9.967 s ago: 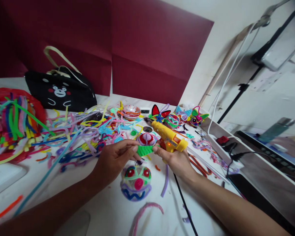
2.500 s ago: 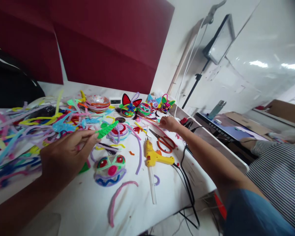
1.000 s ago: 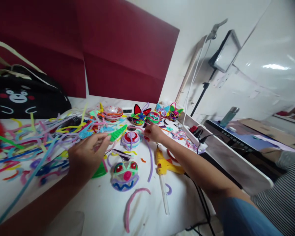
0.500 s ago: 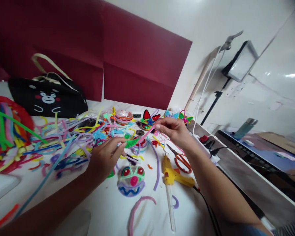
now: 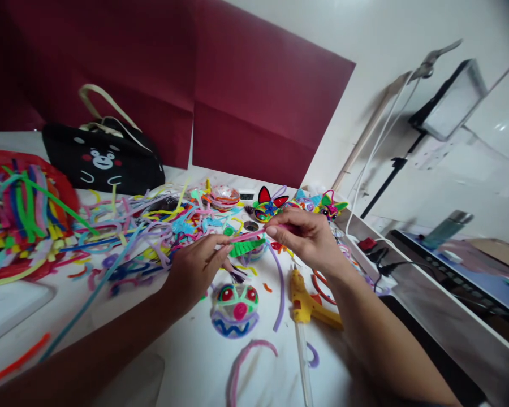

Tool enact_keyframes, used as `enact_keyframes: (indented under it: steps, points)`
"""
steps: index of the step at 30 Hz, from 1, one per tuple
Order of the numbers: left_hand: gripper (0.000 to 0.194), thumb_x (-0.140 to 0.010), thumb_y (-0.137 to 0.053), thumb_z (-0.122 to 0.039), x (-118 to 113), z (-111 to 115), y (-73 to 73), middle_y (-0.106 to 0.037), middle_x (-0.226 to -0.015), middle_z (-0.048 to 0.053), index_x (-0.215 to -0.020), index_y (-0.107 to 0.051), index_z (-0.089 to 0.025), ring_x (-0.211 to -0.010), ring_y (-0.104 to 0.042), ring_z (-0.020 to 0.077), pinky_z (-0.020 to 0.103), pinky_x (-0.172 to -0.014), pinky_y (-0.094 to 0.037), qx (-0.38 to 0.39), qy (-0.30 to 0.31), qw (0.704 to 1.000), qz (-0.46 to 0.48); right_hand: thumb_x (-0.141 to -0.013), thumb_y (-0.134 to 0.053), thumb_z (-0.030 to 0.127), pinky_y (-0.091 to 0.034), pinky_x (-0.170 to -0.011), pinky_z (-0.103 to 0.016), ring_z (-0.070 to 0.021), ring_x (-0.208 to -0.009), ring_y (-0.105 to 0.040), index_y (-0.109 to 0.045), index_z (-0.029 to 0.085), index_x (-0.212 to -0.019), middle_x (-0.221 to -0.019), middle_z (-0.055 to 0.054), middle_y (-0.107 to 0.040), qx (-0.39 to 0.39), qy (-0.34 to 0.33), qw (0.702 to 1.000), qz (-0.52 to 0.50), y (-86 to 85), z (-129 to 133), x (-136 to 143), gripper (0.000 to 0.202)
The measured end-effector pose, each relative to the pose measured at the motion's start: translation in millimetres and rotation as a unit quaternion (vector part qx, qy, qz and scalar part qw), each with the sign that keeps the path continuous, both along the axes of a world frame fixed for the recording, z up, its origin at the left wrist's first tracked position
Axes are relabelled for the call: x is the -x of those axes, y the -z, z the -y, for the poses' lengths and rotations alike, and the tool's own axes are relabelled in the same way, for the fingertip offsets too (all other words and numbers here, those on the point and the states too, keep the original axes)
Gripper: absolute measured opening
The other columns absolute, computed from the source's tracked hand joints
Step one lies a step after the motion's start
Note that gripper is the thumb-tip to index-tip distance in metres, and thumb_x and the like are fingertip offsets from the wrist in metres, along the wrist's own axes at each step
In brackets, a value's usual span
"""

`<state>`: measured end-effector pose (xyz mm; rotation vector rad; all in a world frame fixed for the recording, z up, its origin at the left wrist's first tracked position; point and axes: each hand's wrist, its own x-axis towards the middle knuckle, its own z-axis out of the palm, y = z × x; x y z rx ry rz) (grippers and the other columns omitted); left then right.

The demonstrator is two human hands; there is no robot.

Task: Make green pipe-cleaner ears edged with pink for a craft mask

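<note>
Above the table, my left hand pinches the end of a green zigzag-folded pipe cleaner, with its fingers closed. My right hand is closed on a pink pipe cleaner, which runs leftward just above the green piece toward my left fingers. Whether the two are joined, I cannot make out. Below my hands lies a round clown-like face with red eyes, a pink nose and a blue zigzag mouth. A yellow glue gun with a clear glue stick rests under my right forearm. Orange-handled scissors are partly hidden by that forearm.
Loose pipe cleaners cover the left and back. A red bag of pipe cleaners and a black bag stand far left. Colourful eared pieces sit behind my hands. A power strip with cables lies right.
The pink pipe cleaner has gone from slanting upward to nearly level, over the green piece. My right hand is slightly lower relative to the left. The whole view has shifted, moving the scene rightward.
</note>
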<state>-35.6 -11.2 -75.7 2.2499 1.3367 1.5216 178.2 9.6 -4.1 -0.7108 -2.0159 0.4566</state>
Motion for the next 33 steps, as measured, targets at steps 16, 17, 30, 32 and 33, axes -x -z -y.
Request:
enact_keyframes:
  steps: [16, 17, 30, 32, 33]
  points:
    - [0.018, -0.091, -0.051, -0.033, 0.5, 1.1, 1.2, -0.072, -0.061, -0.006, -0.093, -0.061, -0.019, -0.062, -0.070, 0.0129, 0.021, -0.064, -0.049, 0.018, 0.000, 1.000, 0.000, -0.082, -0.068, 0.025, -0.034, -0.049, -0.022, -0.0079, -0.055, -0.047, -0.071, 0.015, -0.079, -0.067, 0.000, -0.062, 0.035, 0.004, 0.999, -0.002, 9.9, -4.6, 1.5, 0.011]
    - [0.018, -0.091, -0.051, -0.033, 0.3, 1.2, 1.2, -0.072, -0.061, -0.006, -0.092, -0.061, -0.019, -0.062, -0.070, 0.0129, 0.021, -0.064, -0.049, 0.017, 0.000, 1.000, 0.000, -0.082, -0.067, 0.025, -0.034, -0.049, -0.022, -0.0079, -0.055, -0.047, -0.071, 0.015, -0.079, -0.067, 0.000, -0.062, 0.035, 0.004, 0.999, -0.001, 10.2, -4.8, 1.8, 0.011]
    - [0.021, -0.089, -0.050, -0.039, 0.4, 1.4, 2.5, -0.074, -0.065, -0.005, -0.092, -0.061, -0.021, -0.060, -0.070, 0.0154, 0.024, -0.058, -0.049, 0.035, -0.018, 0.999, 0.011, -0.083, -0.065, 0.024, -0.037, -0.053, -0.023, -0.0093, -0.058, -0.049, -0.071, 0.016, -0.081, -0.070, -0.002, -0.063, 0.013, 0.025, 0.999, 0.030, 13.4, -5.2, 2.4, 0.010]
    - [0.021, -0.090, -0.050, -0.039, 0.7, 1.4, 3.5, -0.074, -0.066, -0.006, -0.093, -0.061, -0.022, -0.056, -0.069, 0.0145, 0.024, -0.056, -0.048, 0.032, -0.024, 0.999, 0.009, -0.083, -0.065, 0.023, -0.037, -0.053, -0.023, -0.0094, -0.057, -0.049, -0.071, 0.016, -0.081, -0.069, -0.002, -0.062, 0.008, 0.031, 0.999, 0.036, 13.8, -5.0, 2.6, 0.010]
    - [0.021, -0.090, -0.050, -0.038, 1.0, 1.4, 4.1, -0.074, -0.066, -0.006, -0.093, -0.061, -0.022, -0.055, -0.069, 0.0143, 0.023, -0.055, -0.048, 0.027, -0.025, 0.999, 0.007, -0.083, -0.064, 0.024, -0.037, -0.053, -0.023, -0.0095, -0.057, -0.049, -0.071, 0.016, -0.081, -0.069, -0.002, -0.062, 0.005, 0.035, 0.999, 0.039, 14.0, -4.8, 2.7, 0.010]
